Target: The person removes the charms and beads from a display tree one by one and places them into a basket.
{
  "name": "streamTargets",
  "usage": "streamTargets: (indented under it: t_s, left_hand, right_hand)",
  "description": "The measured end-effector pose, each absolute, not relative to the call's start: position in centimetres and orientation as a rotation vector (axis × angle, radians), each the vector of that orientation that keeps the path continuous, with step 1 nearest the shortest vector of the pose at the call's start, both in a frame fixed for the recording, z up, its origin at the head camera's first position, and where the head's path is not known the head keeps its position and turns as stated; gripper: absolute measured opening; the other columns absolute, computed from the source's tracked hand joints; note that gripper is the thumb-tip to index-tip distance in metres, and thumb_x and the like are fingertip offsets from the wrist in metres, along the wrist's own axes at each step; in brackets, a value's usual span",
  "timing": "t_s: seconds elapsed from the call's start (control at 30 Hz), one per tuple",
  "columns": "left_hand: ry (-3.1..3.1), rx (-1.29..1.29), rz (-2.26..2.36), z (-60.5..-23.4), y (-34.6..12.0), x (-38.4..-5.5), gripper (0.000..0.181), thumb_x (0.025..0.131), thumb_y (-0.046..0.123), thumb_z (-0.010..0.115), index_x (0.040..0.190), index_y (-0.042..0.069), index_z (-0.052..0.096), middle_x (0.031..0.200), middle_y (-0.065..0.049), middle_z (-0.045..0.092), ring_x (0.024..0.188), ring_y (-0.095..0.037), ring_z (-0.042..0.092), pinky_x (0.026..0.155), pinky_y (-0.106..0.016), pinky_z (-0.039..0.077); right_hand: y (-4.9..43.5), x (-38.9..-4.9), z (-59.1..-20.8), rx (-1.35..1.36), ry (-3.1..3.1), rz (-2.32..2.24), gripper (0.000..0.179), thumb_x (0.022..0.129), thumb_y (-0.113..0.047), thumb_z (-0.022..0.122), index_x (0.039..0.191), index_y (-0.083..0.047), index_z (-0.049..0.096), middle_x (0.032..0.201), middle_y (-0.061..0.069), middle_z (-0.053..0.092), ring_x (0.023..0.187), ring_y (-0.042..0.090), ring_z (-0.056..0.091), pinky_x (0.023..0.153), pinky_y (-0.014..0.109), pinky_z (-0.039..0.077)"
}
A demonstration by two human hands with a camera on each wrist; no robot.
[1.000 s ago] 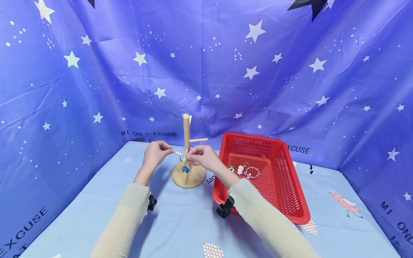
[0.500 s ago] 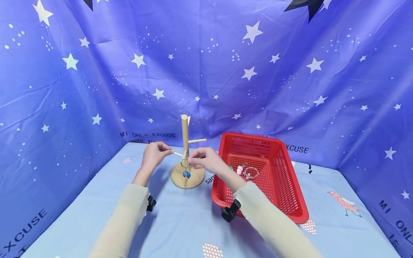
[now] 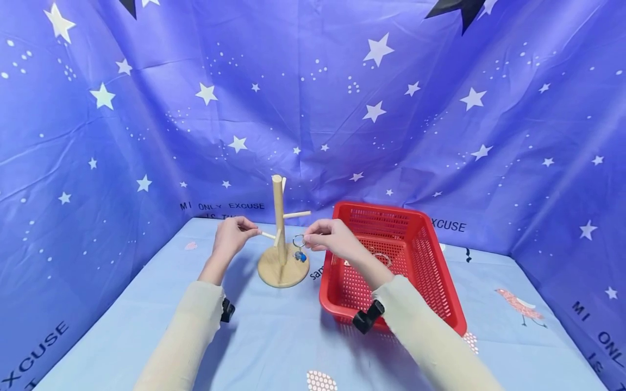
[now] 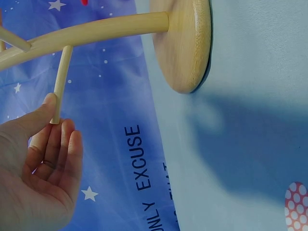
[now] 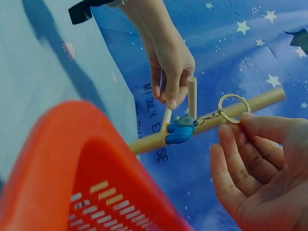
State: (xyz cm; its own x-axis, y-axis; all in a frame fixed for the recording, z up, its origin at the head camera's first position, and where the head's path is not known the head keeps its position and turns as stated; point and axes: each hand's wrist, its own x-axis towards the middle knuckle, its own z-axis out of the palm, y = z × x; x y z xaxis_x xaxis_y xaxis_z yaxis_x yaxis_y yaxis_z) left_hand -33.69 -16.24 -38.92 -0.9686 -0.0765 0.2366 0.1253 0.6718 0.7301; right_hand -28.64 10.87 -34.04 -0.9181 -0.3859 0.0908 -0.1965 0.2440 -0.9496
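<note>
A wooden peg stand (image 3: 279,209) with a round base is on the cloth. My left hand (image 3: 233,237) pinches the tip of its left peg (image 4: 62,77) between thumb and fingers. My right hand (image 3: 337,240), to the right of the post, pinches a keychain by its metal split ring (image 5: 222,107). From the ring a short chain leads to a blue figure charm (image 5: 180,132), which hangs over the stand's base in the head view. The ring is apart from the pegs.
To the right is a red perforated basket (image 3: 386,207), partly under my right forearm, with a beaded bracelet (image 3: 385,257) and small trinkets in it. A light blue cloth (image 3: 274,336) covers the table. A purple star-printed curtain (image 3: 313,103) closes off the back and sides.
My right hand has moved to the right with the keychain, away from the left peg and past the post. The left hand keeps its pinch on the peg.
</note>
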Motion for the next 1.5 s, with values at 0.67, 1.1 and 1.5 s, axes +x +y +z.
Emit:
streamTargets:
  t_s: [0.67,1.1,1.5]
  left_hand:
    - [-2.621,-0.056,-1.183,-39.1,-16.4,-33.7,0.015,0.086,0.02,0.079,0.093,0.007,0.076,0.091,-0.013,0.076,0.079,-0.023,0.067,0.068,-0.028,0.048]
    - [-2.624,-0.059,-1.19,-39.1,-16.4,-33.9,0.015,0.085,0.02,0.079,0.093,0.007,0.076,0.092,-0.013,0.076,0.081,-0.024,0.067,0.071,-0.03,0.049]
    - [-2.618,-0.073,-1.174,-39.0,-16.4,-33.9,0.015,0.085,0.02,0.079,0.092,0.007,0.076,0.092,-0.012,0.076,0.081,-0.024,0.067,0.071,-0.03,0.048]
  right_hand:
    - [16.5,-29.7,-34.8,-0.436,2.414,-1.806,0.025,0.096,-0.008,0.063,0.11,0.012,0.062,0.093,0.008,0.071,0.086,0.016,0.071,0.086,0.038,0.061]
    - [20.1,-30.1,-35.6,-0.326,2.476,-1.745,0.022,0.097,-0.006,0.061,0.108,0.013,0.06,0.087,0.0,0.069,0.081,0.007,0.069,0.082,0.031,0.062]
    - [21.9,-30.7,-37.1,-0.338,2.401,-1.382,0.016,0.096,-0.002,0.055,0.101,0.01,0.063,0.09,0.009,0.071,0.079,0.012,0.067,0.072,0.027,0.061]
